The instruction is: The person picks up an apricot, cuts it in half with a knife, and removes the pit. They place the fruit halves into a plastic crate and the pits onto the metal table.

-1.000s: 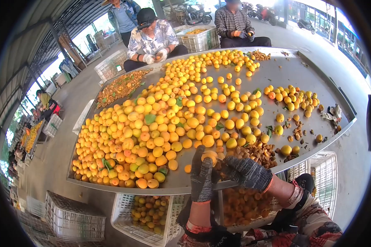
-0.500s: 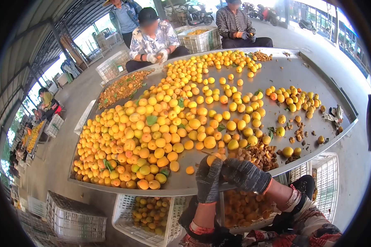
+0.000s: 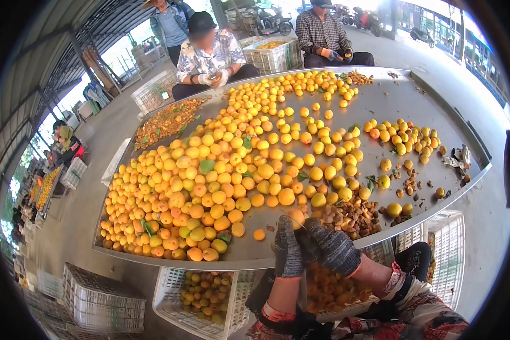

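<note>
Both of my hands wear dark grey gloves and meet at the near edge of a metal table (image 3: 255,262). My left hand (image 3: 289,246) is closed, its fingertips at an orange-yellow fruit (image 3: 295,217). Beside it on the right, my right hand (image 3: 331,246) is closed too, with its fingertips near the same fruit; what it grips is hidden. A thin stick-like thing shows at the fruit. Just behind my right hand lies a heap of brown pits (image 3: 352,216). The large pile of yellow fruit (image 3: 181,192) spreads to the left.
Below the table edge stand a white crate of fruit (image 3: 165,294) and a crate of orange pieces (image 3: 331,289) under my forearms. Two people (image 3: 209,54) (image 3: 323,34) sit across the table. Torn scraps (image 3: 173,116) lie at the far left, a crumpled cloth (image 3: 459,158) at the right.
My hands have shifted slightly, and more of the fruit now shows between their fingertips. Across the table, both seated people's hands have moved a little.
</note>
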`<state>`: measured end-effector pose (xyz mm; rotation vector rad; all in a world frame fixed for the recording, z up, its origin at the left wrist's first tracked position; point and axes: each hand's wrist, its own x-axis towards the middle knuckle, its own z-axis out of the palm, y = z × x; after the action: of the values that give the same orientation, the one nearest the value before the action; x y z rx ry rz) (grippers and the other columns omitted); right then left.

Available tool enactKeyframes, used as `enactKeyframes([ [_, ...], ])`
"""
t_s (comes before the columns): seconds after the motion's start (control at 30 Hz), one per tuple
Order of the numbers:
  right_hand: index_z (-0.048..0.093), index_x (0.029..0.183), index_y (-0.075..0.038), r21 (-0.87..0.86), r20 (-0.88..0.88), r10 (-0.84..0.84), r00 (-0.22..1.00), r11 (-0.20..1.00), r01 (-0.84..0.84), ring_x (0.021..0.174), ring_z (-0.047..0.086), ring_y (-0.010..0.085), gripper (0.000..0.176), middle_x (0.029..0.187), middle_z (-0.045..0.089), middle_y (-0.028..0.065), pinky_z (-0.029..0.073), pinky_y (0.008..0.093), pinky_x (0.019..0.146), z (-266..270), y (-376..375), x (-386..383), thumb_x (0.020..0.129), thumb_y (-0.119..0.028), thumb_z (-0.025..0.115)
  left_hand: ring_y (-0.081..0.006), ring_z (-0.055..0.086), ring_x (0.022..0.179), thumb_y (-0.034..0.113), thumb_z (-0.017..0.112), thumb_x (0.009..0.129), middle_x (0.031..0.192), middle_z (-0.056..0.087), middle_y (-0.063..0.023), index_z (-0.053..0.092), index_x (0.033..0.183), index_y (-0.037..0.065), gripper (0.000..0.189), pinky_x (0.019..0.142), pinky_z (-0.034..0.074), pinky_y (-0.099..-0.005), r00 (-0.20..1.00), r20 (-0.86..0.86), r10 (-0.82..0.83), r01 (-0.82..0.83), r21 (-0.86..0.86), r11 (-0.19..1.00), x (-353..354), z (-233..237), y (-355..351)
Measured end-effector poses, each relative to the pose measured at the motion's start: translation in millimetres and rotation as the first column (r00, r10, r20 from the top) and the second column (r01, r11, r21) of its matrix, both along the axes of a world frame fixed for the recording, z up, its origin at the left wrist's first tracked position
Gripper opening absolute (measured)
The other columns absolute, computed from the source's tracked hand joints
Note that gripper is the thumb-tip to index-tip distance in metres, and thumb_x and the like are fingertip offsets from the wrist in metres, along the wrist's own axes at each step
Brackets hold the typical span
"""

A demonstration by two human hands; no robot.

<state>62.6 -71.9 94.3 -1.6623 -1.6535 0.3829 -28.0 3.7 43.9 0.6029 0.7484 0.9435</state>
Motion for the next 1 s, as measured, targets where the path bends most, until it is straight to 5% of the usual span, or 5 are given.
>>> enactKeyframes([
  [0.27, 0.052, 0.11, 0.003, 0.184, 0.385, 0.242, 0.891, 0.925, -0.331, 0.09, 0.059, 0.0306, 0.038, 0.101, 0.058, 0.0169, 0.05, 0.0382, 0.072, 13, 1, 17, 0.073, -0.003, 0.059, -0.0084, 0.048, 0.07, 0.027, 0.055, 0.086, 0.08, 0.055, -0.0007, 0.055, 0.096, 0.002, 0.027, 0.061, 0.041, -0.0221, 0.986, -0.15, 0.08, -0.02, 0.364, 0.931, -8, 9, -1],
  [0.37, 0.052, 0.111, 0.005, -0.362, -0.602, -0.035, 0.798, 0.903, -0.234, 0.097, 0.055, 0.0335, 0.046, 0.107, 0.055, 0.0188, 0.048, 0.0397, 0.08, 25, 1, 16, 0.067, -0.003, 0.061, -0.0091, 0.048, 0.07, 0.027, 0.055, 0.086, 0.08, 0.055, -0.0012, 0.055, 0.098, 0.001, 0.028, 0.061, 0.04, -0.0231, 0.982, -0.155, 0.112, -0.048, 0.368, 0.929, -4, 10, -2],
  [0.43, 0.053, 0.104, -0.002, 0.395, 0.382, 0.149, 0.912, 0.866, -0.307, 0.071, 0.059, 0.0306, 0.025, 0.083, 0.06, 0.0161, 0.048, 0.0358, 0.058, -11, 6, 21, 0.081, -0.01, 0.055, -0.0096, 0.048, 0.07, 0.028, 0.055, 0.086, 0.08, 0.055, -0.0018, 0.055, 0.098, 0.001, 0.03, 0.061, 0.041, -0.0241, 0.979, -0.129, 0.16, -0.1, 0.382, 0.919, 3, 18, -8],
  [0.77, 0.045, 0.116, 0.0, -0.106, 0.318, 0.028, 0.948, 0.994, 0.006, 0.076, 0.062, 0.0219, 0.036, 0.093, 0.06, 0.0131, 0.049, 0.0307, 0.063, -11, -1, -1, 0.083, -0.012, 0.054, -0.0122, 0.049, 0.067, 0.033, 0.05, 0.087, 0.074, 0.056, -0.0047, 0.057, 0.088, 0.0, 0.034, 0.06, 0.041, -0.0259, 0.894, -0.331, 0.301, -0.159, 0.393, 0.906, 4, 24, -8],
  [1.0, 0.045, 0.117, 0.001, -0.094, -0.55, 0.09, 0.831, 0.981, -0.168, 0.088, 0.058, 0.0183, 0.034, 0.098, 0.059, 0.0112, 0.047, 0.0271, 0.075, -30, 2, 5, 0.084, -0.005, 0.051, -0.0126, 0.05, 0.071, 0.027, 0.051, 0.087, 0.078, 0.057, -0.0049, 0.058, 0.092, 0.001, 0.027, 0.064, 0.042, -0.0273, 0.876, -0.394, 0.278, -0.036, 0.523, 0.851, -4, 24, -6],
])
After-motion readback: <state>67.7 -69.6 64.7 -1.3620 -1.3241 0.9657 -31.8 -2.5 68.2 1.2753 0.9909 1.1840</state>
